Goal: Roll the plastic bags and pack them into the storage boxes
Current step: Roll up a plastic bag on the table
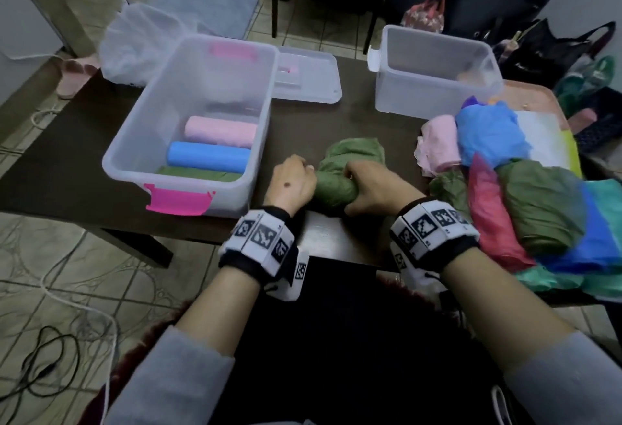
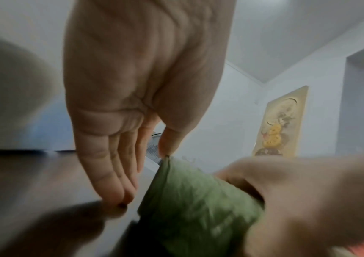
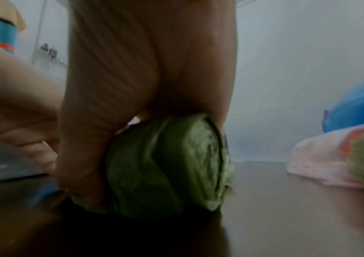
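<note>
A half-rolled green plastic bag (image 1: pixel 336 188) lies on the dark table (image 1: pixel 67 162) between my hands, its loose end bunched up behind. My right hand (image 1: pixel 350 177) grips the roll's right end, fingers curled round the green roll (image 3: pixel 165 165). My left hand (image 1: pixel 308 168) is at the roll's left end. In the left wrist view its fingers (image 2: pixel 119 187) point straight down to the table and the thumb tip touches the bag's edge (image 2: pixel 198 208). The left clear storage box (image 1: pixel 161 114) holds a pink roll (image 1: pixel 220 131), a blue roll (image 1: pixel 208 156) and a green roll (image 1: pixel 198 174).
A second clear box (image 1: pixel 434 101) stands at the back right and a clear lid (image 1: pixel 306 81) lies behind the left box. Loose bags in several colours (image 1: pixel 525 195) are heaped on the table's right side. A white bag (image 1: pixel 141 44) sits at the back left.
</note>
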